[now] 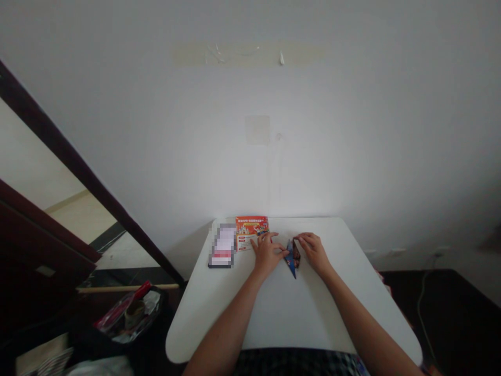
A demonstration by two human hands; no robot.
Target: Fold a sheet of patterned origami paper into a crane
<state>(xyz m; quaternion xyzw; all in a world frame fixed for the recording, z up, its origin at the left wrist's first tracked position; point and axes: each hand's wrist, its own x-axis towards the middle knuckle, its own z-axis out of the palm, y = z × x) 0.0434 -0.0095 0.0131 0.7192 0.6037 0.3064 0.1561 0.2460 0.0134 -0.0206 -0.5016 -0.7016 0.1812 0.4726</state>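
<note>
A small piece of folded paper (pixel 291 263), blue on one side and brownish patterned on the other, lies on the white table between my hands. Its pointed lower tip faces me. My left hand (pixel 268 256) has its thumb and forefinger closed at the paper's left edge, with the other fingers bent over a printed leaflet. My right hand (pixel 315 250) pinches the paper's upper right corner. The orange and white leaflet (pixel 250 225) lies flat behind my left hand, which partly covers it.
A phone-like device (pixel 221 248), blurred out, lies at the left of the white table (pixel 289 318). The wall (pixel 305 172) rises right behind the table's far edge. On the floor at left stands a bag of mixed items (pixel 131 313). A cable (pixel 420 297) hangs at the right.
</note>
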